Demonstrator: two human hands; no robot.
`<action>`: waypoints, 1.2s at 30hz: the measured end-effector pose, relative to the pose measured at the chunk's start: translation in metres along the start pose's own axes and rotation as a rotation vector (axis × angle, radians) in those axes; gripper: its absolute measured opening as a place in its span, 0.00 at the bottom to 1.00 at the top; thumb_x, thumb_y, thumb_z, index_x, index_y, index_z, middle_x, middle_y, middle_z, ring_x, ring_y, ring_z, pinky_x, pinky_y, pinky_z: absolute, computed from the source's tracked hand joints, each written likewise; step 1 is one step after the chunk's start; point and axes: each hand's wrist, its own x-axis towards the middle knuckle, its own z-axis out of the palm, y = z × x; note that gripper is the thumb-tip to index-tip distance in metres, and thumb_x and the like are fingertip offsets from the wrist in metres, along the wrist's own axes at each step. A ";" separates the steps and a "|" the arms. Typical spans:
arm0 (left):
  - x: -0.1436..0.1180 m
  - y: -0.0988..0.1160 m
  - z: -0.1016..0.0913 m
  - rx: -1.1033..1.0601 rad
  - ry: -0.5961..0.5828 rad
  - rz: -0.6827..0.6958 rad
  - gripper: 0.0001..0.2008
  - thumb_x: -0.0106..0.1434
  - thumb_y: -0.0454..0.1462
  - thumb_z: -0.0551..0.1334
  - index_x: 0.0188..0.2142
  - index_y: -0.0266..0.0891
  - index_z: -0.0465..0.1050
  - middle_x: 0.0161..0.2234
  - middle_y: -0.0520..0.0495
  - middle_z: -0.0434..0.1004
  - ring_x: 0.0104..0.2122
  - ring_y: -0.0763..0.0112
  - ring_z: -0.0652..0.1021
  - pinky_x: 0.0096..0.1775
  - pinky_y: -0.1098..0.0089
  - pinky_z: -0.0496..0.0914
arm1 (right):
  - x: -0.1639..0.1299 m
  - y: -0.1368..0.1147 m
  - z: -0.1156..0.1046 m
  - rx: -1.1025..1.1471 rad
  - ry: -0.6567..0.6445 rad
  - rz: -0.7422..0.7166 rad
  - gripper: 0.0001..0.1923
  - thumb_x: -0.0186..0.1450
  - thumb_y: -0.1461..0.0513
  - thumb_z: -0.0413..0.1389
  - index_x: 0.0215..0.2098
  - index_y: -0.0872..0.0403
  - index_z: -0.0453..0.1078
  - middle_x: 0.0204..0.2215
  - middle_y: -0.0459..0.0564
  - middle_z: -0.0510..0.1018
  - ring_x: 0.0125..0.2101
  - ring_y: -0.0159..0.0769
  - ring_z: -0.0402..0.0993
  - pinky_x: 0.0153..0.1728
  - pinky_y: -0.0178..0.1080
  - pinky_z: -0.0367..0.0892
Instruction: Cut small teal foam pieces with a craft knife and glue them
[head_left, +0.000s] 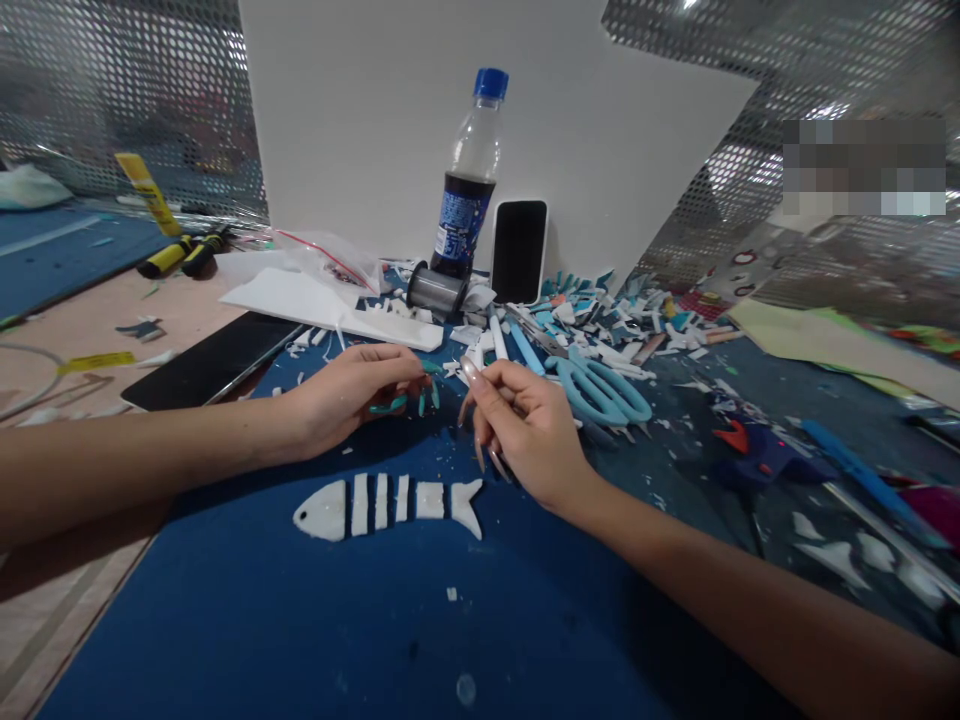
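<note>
**Fish pieces lie just below both our hands**

Nearest to us, the white fish cutout (386, 506) lies in 6 segments on the blue mat (300, 620), long axis left to right, head to the left. Just beyond it, our right hand (525, 430) pinches a thin pale tool, fingers curled, closest to the tail. Our left hand (352, 395) pinches small teal pieces (409, 400), nearer the head. Farther off lie the blue scissors (600, 390), then the cola bottle (469, 180) and phone (519, 250).
</note>
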 end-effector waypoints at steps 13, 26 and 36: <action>0.001 -0.003 -0.001 0.030 0.049 0.015 0.12 0.53 0.40 0.63 0.19 0.38 0.64 0.22 0.54 0.64 0.23 0.78 0.65 0.26 0.77 0.59 | 0.000 0.001 0.000 0.003 -0.053 0.002 0.17 0.66 0.56 0.52 0.21 0.54 0.63 0.11 0.39 0.63 0.11 0.23 0.60 0.14 0.29 0.60; 0.003 -0.008 -0.002 -0.018 0.064 0.077 0.12 0.53 0.40 0.63 0.21 0.38 0.63 0.21 0.55 0.63 0.21 0.79 0.65 0.26 0.76 0.59 | 0.003 0.001 0.000 0.040 -0.110 0.048 0.17 0.64 0.54 0.53 0.22 0.55 0.62 0.10 0.39 0.63 0.08 0.21 0.58 0.11 0.27 0.56; -0.001 -0.005 0.005 0.106 0.052 0.147 0.12 0.54 0.38 0.61 0.19 0.37 0.63 0.18 0.56 0.59 0.17 0.82 0.58 0.21 0.76 0.52 | 0.005 0.004 0.001 0.034 -0.154 0.071 0.16 0.65 0.54 0.52 0.23 0.55 0.63 0.10 0.39 0.64 0.08 0.23 0.60 0.11 0.28 0.58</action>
